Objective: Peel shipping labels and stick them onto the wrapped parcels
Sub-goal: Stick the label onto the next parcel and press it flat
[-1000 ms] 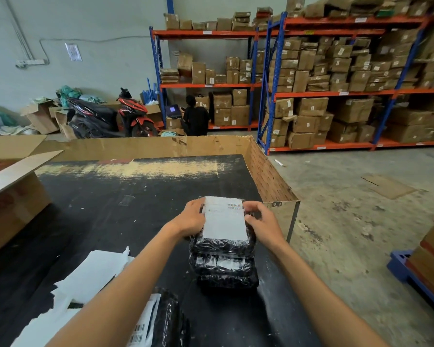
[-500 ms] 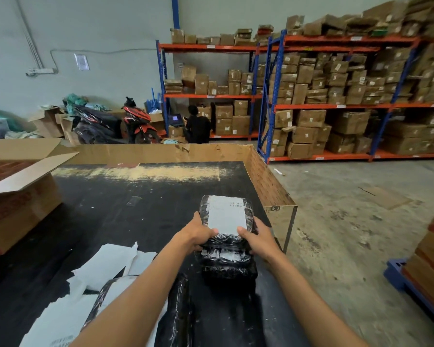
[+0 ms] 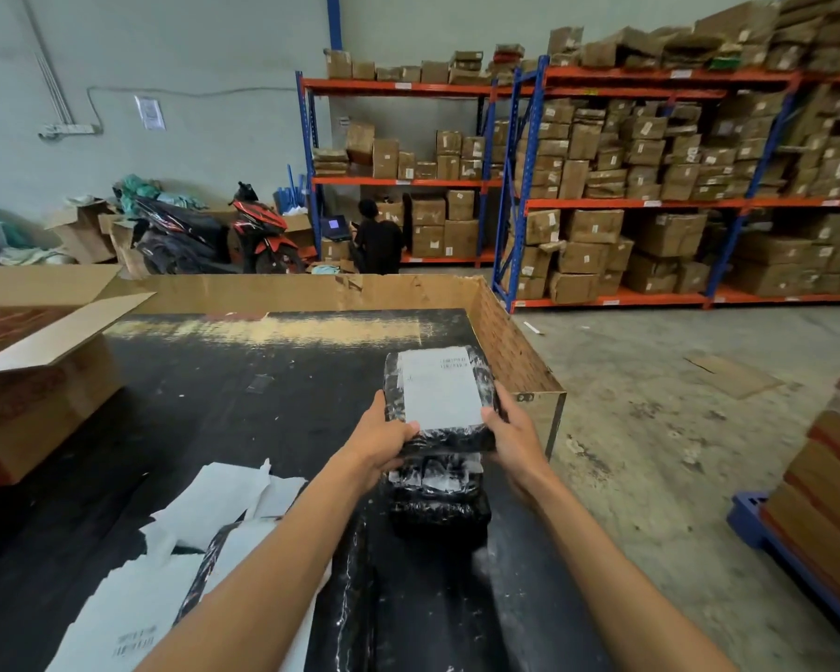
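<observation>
A black wrapped parcel [image 3: 481, 431] with a white shipping label [image 3: 438, 386] on its top face is held up and tilted away from me. My left hand [image 3: 381, 441] grips its near left corner and my right hand [image 3: 512, 431] grips its near right side. Under it, two more black wrapped parcels [image 3: 437, 497] sit stacked on the black table [image 3: 204, 405]. Another black parcel [image 3: 200, 574] lies at lower left, partly hidden by my left forearm. White label sheets and backing paper [image 3: 204, 506] lie scattered beside it.
An open cardboard box [image 3: 40, 380] stands on the table's left. A cardboard wall [image 3: 505, 332] lines the table's far and right edges. Shelves of boxes [image 3: 651, 186], a scooter [image 3: 224, 235] and a seated person [image 3: 377, 240] are behind. Stacked boxes on a blue pallet [image 3: 825, 502] stand at right.
Both hands slid from the far end of the top parcel to its near end and lifted it off the stack, tilting it up. My view has tipped downward.
</observation>
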The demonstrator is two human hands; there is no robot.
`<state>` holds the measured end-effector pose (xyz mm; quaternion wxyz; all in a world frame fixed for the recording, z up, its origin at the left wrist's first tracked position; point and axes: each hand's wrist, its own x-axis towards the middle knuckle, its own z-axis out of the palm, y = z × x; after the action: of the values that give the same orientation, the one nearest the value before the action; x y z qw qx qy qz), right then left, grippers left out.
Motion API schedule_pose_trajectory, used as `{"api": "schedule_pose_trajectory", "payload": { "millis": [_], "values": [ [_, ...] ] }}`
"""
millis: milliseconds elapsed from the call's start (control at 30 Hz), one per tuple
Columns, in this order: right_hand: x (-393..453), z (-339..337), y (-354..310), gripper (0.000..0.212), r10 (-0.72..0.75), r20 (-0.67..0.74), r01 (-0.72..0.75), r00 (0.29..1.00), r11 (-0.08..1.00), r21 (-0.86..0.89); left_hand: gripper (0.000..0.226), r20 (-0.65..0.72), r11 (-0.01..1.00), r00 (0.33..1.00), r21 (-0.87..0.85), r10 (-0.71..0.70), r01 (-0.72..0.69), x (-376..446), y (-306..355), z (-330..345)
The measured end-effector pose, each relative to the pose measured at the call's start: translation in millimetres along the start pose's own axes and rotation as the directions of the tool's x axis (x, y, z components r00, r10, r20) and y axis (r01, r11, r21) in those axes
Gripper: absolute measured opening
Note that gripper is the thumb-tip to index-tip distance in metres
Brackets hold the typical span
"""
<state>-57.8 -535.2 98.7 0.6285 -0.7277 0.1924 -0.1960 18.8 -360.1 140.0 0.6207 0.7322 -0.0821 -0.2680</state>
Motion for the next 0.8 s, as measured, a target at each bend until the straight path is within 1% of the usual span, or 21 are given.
{"api": "schedule_pose_trajectory", "payload": {
  "millis": [67, 167, 233, 333, 467, 600, 700, 800],
  "values": [
    [-13, -6, -9, 0.058, -0.039, 0.006, 0.039, 0.999, 0.999, 0.026, 0.086, -0.067, 0.998, 0.996, 0.019, 0.055, -0.054, -15, -1, 9],
    [-37, -17, -14, 0.054, 0.003, -0.027, 0.001, 1.000, 0.992, 0.128, 0.084, -0.149, 0.993, 0.983, -0.022, 0.110, -0.115, -45, -7, 24],
    [-61, -24, -14, 0.050, 0.020, -0.029, -0.015, 0.999, 0.985, 0.171, 0.083, -0.165, 0.992, 0.981, -0.056, 0.105, -0.116, -64, -15, 32],
    [-94, -35, -7, 0.049, 0.043, -0.047, -0.034, 0.998, 0.983, 0.179, 0.078, -0.146, 0.993, 0.984, -0.053, 0.099, -0.108, -93, -32, 43],
    [-139, -46, -1, 0.047, 0.030, -0.079, -0.020, 0.996, 0.992, 0.126, 0.074, -0.084, 0.996, 0.993, -0.029, 0.086, -0.088, -121, -62, 57],
    [-193, -49, 9, 0.048, 0.046, -0.078, -0.039, 0.996, 0.996, 0.082, 0.068, -0.089, 0.997, 0.993, 0.033, 0.075, -0.073, -150, -103, 68],
    [-220, -51, 32, 0.049, 0.073, -0.023, -0.071, 0.997, 0.995, 0.063, 0.070, -0.102, 0.998, 0.994, 0.067, 0.025, -0.018, -169, -135, 74],
    [-236, -49, 59, 0.051, 0.091, 0.013, -0.091, 0.996, 0.994, -0.057, 0.069, -0.133, 0.991, 0.990, 0.116, -0.048, 0.064, -184, -166, 75]
  ]
}}
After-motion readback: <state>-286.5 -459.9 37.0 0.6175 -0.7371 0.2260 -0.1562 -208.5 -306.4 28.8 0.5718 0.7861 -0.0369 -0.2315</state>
